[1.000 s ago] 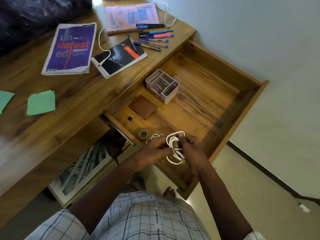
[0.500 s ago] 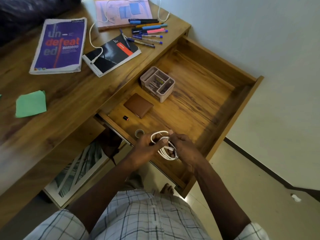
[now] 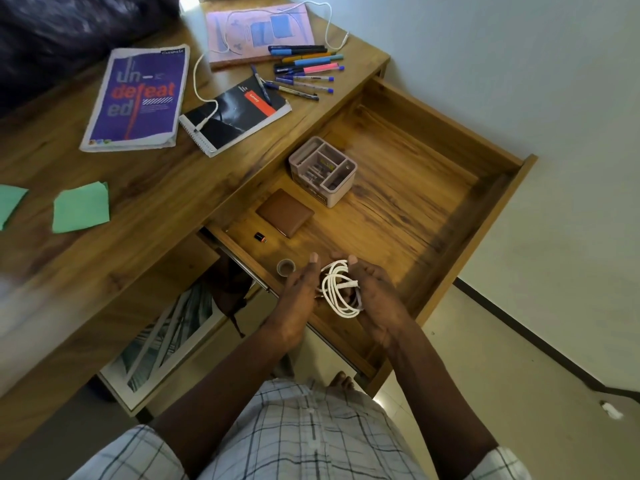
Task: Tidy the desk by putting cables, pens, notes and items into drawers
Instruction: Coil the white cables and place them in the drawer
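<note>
A coiled white cable (image 3: pixel 337 289) sits between my two hands over the near corner of the open wooden drawer (image 3: pixel 460 237). My right hand (image 3: pixel 379 296) cups the coil from the right, fingers curled under it. My left hand (image 3: pixel 298 292) touches the coil's left side with thumb and fingers held straight. On the desk top lie several pens (image 3: pixel 301 71), a second white cable (image 3: pixel 197 81) and two green notes (image 3: pixel 81 206).
Inside the drawer are a pink organizer box (image 3: pixel 322 169), a brown wallet (image 3: pixel 284 212), a small black item (image 3: pixel 260 237) and a tape roll (image 3: pixel 285 267). A purple book (image 3: pixel 138 98), black notebook (image 3: pixel 235 116) and pink book (image 3: pixel 259 29) lie on the desk. A lower drawer (image 3: pixel 166 337) is open.
The coil has gone from being wound and pinched by both hands to resting between them. My left hand's fingers have straightened. The hands sit slightly lower in the drawer's near corner.
</note>
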